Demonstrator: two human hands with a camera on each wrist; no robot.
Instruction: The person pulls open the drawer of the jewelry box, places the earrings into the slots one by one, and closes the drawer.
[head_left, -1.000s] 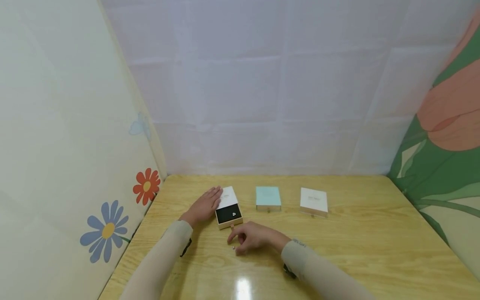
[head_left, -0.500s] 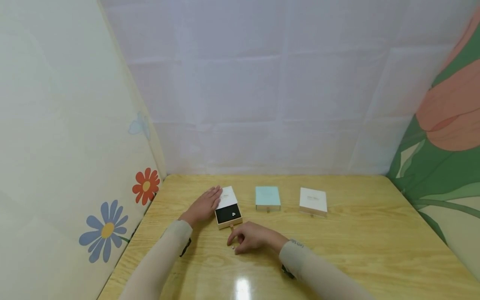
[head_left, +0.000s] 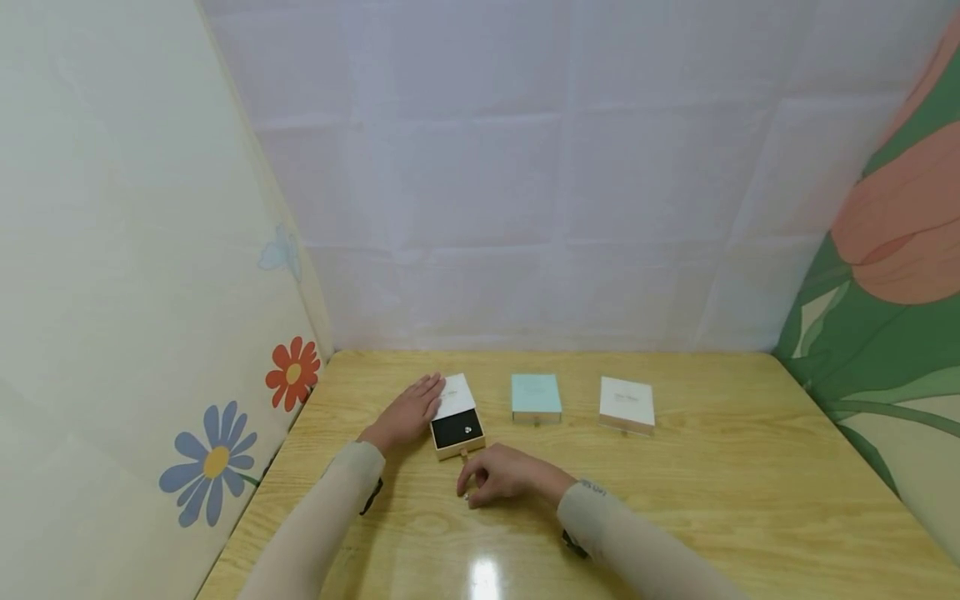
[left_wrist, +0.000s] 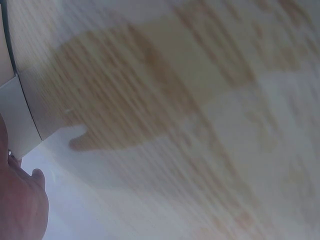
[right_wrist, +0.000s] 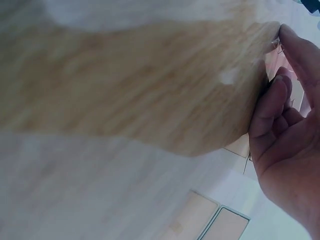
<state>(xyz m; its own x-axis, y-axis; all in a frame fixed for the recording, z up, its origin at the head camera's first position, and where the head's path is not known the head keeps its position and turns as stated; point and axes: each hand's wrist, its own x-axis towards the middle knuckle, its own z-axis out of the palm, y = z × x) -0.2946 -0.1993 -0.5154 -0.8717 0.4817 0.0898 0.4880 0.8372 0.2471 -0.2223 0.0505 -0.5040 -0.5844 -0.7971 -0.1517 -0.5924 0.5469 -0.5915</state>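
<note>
My left hand (head_left: 408,410) lies with straight fingers along the left edge of a white drawer-style jewelry box (head_left: 457,398). Its drawer (head_left: 459,451) is pulled out toward me and lined in black. On the lining sits a small silvery earring (head_left: 468,430). Just in front of the drawer's ribbon tab, my right hand (head_left: 504,475) is low over the table, with thumb and forefinger pinching a second small silvery earring (head_left: 467,497). In the right wrist view a glint of this earring (right_wrist: 275,45) shows at the thumb tip, mostly hidden by the fingers.
A closed turquoise box (head_left: 536,395) and another closed white box (head_left: 627,402) stand to the right on the wooden table (head_left: 712,483). A white cloth backdrop (head_left: 555,208) rises behind, with flower-printed panels on both sides.
My right thumb and forefinger have drawn together around the small earring on the table. The left hand and the boxes have stayed in place.
</note>
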